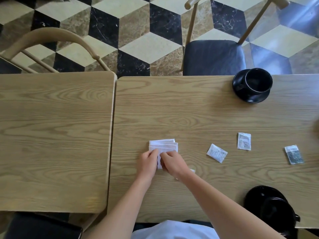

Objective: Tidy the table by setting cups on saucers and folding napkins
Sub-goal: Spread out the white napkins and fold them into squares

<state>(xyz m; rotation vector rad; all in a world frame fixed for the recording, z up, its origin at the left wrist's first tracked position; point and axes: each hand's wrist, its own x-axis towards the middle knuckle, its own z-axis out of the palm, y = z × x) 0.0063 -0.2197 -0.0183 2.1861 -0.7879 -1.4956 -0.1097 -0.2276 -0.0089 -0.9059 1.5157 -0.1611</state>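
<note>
A white paper napkin (164,145) lies folded into a small wad on the wooden table (189,109). My left hand (148,163) and my right hand (170,162) both pinch its near edge, fingers closed on the paper. A black cup (258,80) stands on a black saucer (241,94) at the far right of the table. A second black cup (274,211) rests on its saucer (253,194) at the near right edge.
Three small sachets lie right of the napkin: one white sachet (217,153), another (244,141), and a darker sachet (294,154). A second table (51,135) adjoins on the left. Chairs (214,56) stand at the far side.
</note>
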